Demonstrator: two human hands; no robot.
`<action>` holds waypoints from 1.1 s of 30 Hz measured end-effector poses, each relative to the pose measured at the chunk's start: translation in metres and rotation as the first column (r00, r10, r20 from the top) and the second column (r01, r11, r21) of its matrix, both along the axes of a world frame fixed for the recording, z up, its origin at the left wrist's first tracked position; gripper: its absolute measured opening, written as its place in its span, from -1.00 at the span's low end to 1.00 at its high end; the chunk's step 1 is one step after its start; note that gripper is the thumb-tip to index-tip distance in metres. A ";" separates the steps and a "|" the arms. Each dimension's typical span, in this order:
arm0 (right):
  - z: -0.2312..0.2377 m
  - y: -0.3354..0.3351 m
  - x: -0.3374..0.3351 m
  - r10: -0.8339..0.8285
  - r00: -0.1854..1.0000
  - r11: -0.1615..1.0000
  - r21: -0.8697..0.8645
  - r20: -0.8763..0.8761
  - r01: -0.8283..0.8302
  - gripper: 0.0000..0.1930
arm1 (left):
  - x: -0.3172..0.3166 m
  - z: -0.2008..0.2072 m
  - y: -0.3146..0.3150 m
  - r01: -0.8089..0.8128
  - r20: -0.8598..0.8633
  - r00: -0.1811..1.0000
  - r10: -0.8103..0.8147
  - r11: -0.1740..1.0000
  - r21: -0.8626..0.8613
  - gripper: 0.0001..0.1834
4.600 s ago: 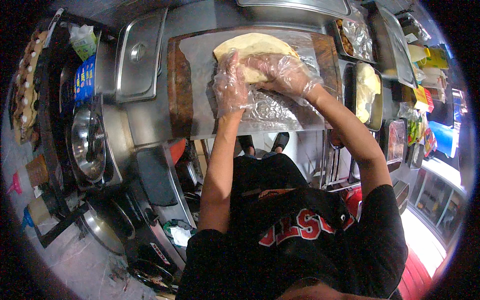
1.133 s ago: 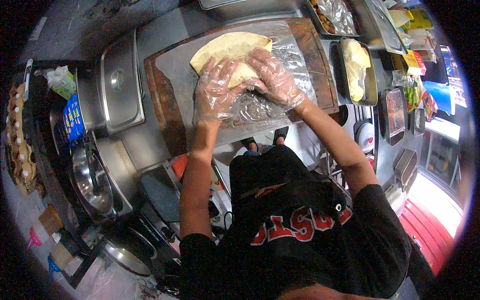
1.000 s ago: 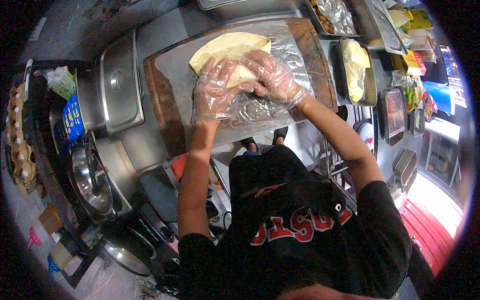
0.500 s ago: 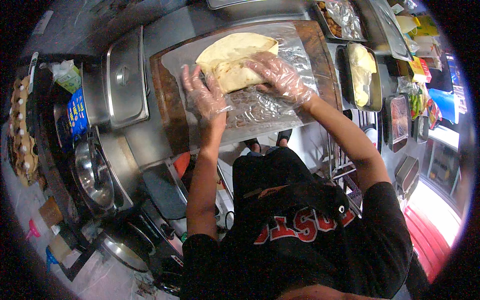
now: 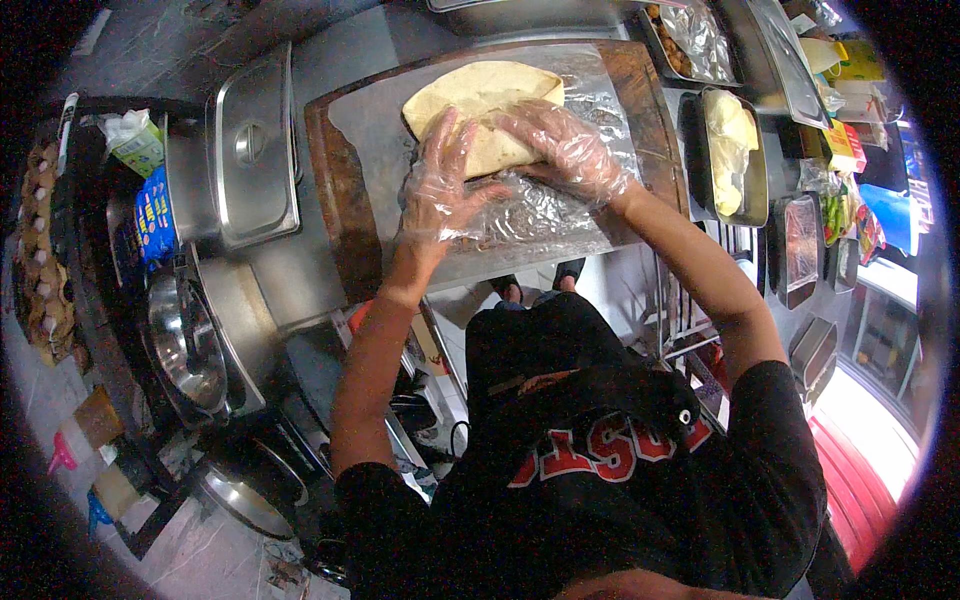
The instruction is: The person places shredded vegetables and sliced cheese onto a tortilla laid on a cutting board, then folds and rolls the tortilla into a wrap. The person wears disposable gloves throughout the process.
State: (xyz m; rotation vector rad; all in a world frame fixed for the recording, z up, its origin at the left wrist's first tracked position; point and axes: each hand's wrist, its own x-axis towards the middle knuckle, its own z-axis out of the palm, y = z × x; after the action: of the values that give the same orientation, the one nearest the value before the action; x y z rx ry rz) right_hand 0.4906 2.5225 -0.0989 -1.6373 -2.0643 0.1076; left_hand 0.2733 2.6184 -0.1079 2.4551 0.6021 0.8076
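A pale tortilla (image 5: 485, 82), its near side folded over, lies on a clear plastic sheet (image 5: 380, 215) spread across a wooden board (image 5: 345, 235). My left hand (image 5: 445, 185), in a clear plastic glove, grips the fold's left part, fingers over the top and thumb along the near edge. On the fold's right part my right hand (image 5: 570, 150), gloved the same way, has its fingers bent over the top. Its thumb is partly hidden at the near edge. Whatever the fold covers cannot be seen.
A lidded steel pan (image 5: 255, 165) stands left of the board, with a steel bowl (image 5: 188, 345) nearer me. At right are a tray of pale yellow food in plastic (image 5: 725, 150) and a film-covered tray (image 5: 798, 250). An egg tray (image 5: 45, 260) sits far left.
My left hand has moved right, from beside the tortilla onto its fold. The tortilla has shifted slightly right, and my right hand stays on the fold.
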 end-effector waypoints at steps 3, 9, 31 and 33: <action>-0.002 0.002 0.003 0.017 1.000 1.000 0.002 -0.018 -0.017 -0.22 | 0.001 -0.005 0.008 0.031 -0.071 0.997 -0.023 0.993 0.117 -0.04; 0.003 0.007 0.007 0.043 0.997 0.997 -0.065 -0.064 -0.047 -0.27 | 0.005 -0.016 0.021 0.026 -0.179 0.984 0.007 0.983 0.181 -0.15; 0.026 0.052 0.033 0.088 0.993 0.974 -0.201 -0.075 -0.101 -0.24 | 0.044 0.056 0.093 0.118 -0.504 0.826 -0.253 0.951 -0.285 -0.34; 0.032 0.054 0.030 0.165 0.985 0.974 -0.151 -0.051 -0.171 -0.23 | 0.045 0.059 0.094 0.104 -0.517 0.805 -0.291 0.927 -0.359 -0.33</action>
State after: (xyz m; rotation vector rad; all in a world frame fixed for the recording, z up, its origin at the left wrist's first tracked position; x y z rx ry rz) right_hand 0.5208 2.5764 -0.0665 -1.5323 -2.2102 0.3624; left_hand 0.3184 2.7121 -0.0493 2.3811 0.5986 -0.1242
